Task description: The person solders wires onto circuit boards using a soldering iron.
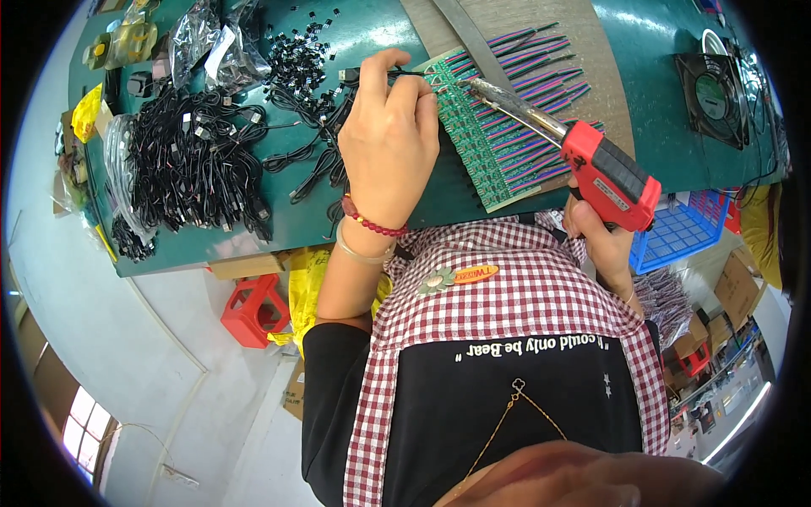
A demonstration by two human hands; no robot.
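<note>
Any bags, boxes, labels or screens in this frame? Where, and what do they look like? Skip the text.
Clear plastic bags: bench top left, crinkled, transparent.
Yellow bag: bench left edge, small, bright yellow.
Label on soldering gun: side of the red gun held by the right hand, small pale rectangle.
Cardboard boxes: far right, below bench, brown.
Screens: none visible.

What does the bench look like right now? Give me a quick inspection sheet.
Surface: green bench top with a brown board under the work.
Job's things: green circuit board strip with purple wires; red soldering gun, tip on the strip.
Clutter: small black parts, plastic bags, black fan.
Grippers: left hand holds a black cable at the strip; right hand grips the gun.
Cables: black cable pile.
Surroundings: red stool, blue crate.
</note>
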